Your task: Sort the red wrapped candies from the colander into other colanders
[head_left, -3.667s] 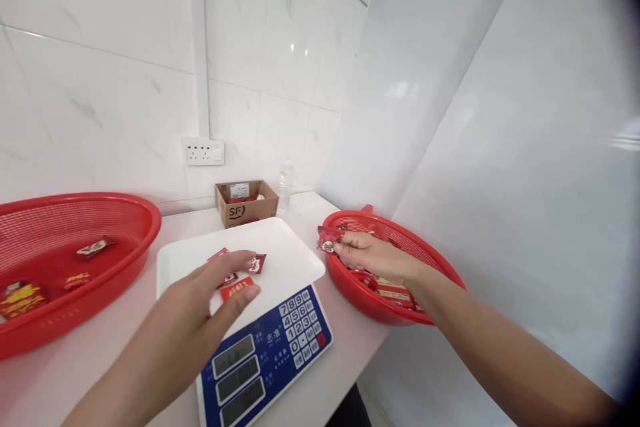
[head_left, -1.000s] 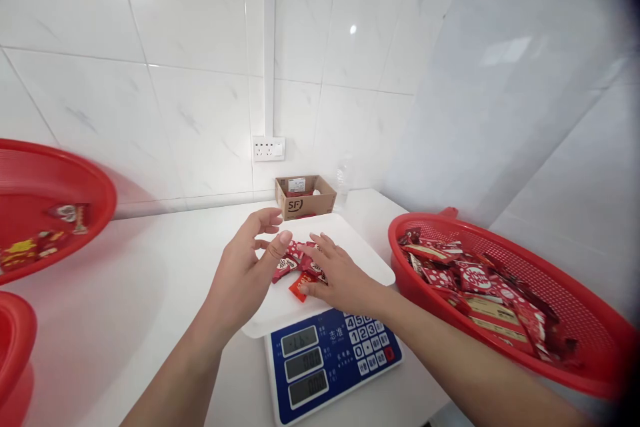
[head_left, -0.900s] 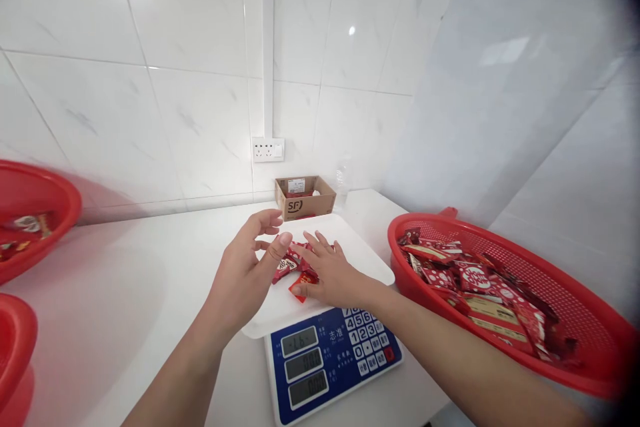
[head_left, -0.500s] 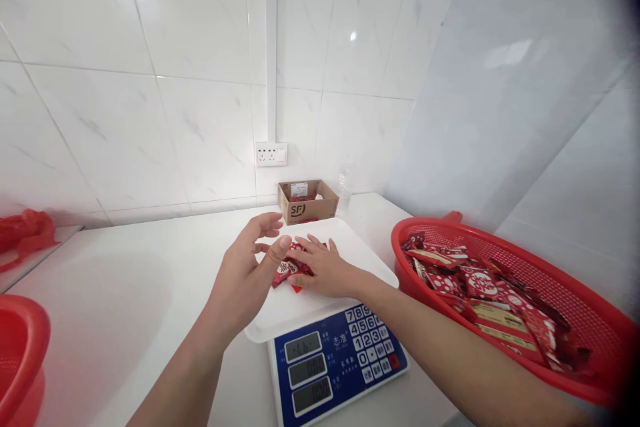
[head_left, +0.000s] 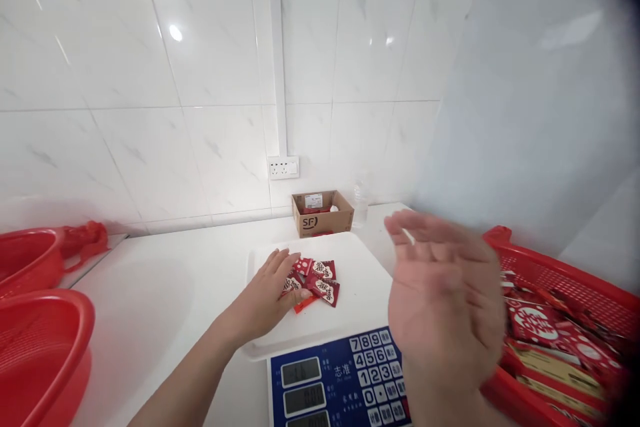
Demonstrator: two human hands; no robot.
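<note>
A small cluster of dark red sachets [head_left: 325, 290], printed with white emblems bearing dark characters, is gathered near the middle of the white weighing tray [head_left: 363, 297]. By its near edge a brighter orange-red sachet [head_left: 306, 305] is partly covered. The cluster's left side is overlapped by the left hand [head_left: 270, 293], whose fingers are spread forward and whose thumb is stretched across the orange-red sachet; whether the sachets are touched or merely covered cannot be told from this angle. To the right of the cluster, and well apart from it, the right hand [head_left: 447, 300] is held up with the palm exposed and the fingers loosely extended, blurred, and nothing is seen to be gripped by it. The two hands are kept apart, with the sachets lying between them, nearer the left.

The tray is carried by a digital scale whose blue keypad panel [head_left: 343, 377] is partly hidden by the right hand. Behind the tray are placed an open SF carton [head_left: 325, 219] and a clear plastic bottle [head_left: 360, 202]. At the right, a red plastic basket [head_left: 575, 273] is filled with red packets [head_left: 535, 321]; at the far left, a near red basket [head_left: 83, 327] and a farther red basket [head_left: 30, 250] are cut off by the view.
</note>
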